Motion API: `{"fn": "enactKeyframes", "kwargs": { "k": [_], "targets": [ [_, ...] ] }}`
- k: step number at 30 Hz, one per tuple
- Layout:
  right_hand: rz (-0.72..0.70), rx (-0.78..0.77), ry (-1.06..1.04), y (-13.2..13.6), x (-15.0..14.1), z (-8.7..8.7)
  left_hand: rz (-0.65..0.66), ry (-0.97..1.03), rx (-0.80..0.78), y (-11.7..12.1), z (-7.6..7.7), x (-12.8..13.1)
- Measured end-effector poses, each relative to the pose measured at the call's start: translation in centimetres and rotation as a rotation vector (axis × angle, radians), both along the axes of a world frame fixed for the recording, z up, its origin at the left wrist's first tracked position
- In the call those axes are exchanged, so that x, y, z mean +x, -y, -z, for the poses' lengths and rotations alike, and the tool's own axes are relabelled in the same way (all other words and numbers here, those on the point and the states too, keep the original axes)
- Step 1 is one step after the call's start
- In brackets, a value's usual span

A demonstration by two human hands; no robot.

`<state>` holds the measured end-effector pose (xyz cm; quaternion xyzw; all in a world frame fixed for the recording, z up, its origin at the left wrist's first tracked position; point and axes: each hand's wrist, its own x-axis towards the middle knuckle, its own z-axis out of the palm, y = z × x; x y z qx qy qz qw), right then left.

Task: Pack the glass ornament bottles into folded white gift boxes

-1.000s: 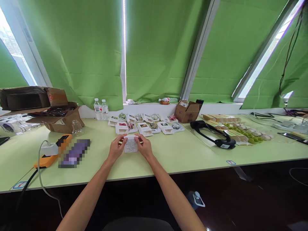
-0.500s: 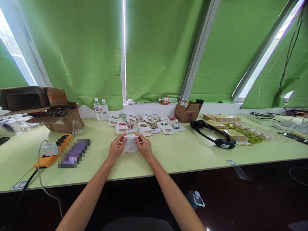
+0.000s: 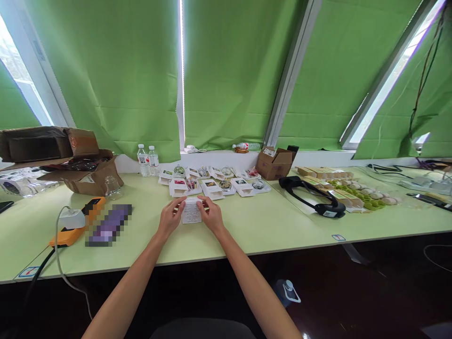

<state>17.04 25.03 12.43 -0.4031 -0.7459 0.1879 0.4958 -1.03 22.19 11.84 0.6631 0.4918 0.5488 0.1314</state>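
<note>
Between my two hands is a small white sheet of printed paper (image 3: 191,213), its text facing me. My left hand (image 3: 171,216) pinches its upper left edge. On the upper right edge, my right hand (image 3: 211,214) pinches it the same way. Just beyond my fingers stand two rows of small white boxes with picture labels, among them one white box (image 3: 212,188) in the front row. Small packets lie beside the boxes, such as a round ornament-like item (image 3: 225,185) and a reddish packet (image 3: 192,184).
Left are a pixelated purple object (image 3: 110,226), an orange power strip (image 3: 76,223), a clear cup (image 3: 113,187), water bottles (image 3: 154,161) and cardboard boxes (image 3: 88,181). Right are a brown carton (image 3: 274,163), a black headset (image 3: 312,197) and green trays (image 3: 372,202). The table's front edge (image 3: 212,259) lies beneath my forearms.
</note>
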Motion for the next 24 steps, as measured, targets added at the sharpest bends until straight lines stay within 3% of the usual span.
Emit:
{"fn": "enactKeyframes", "kwargs": {
  "k": [24],
  "targets": [
    [0.001,0.003,-0.040,-0.23,-0.07,0.27,0.015,0.040,-0.022,-0.24,0.10,-0.07]
  ]
}}
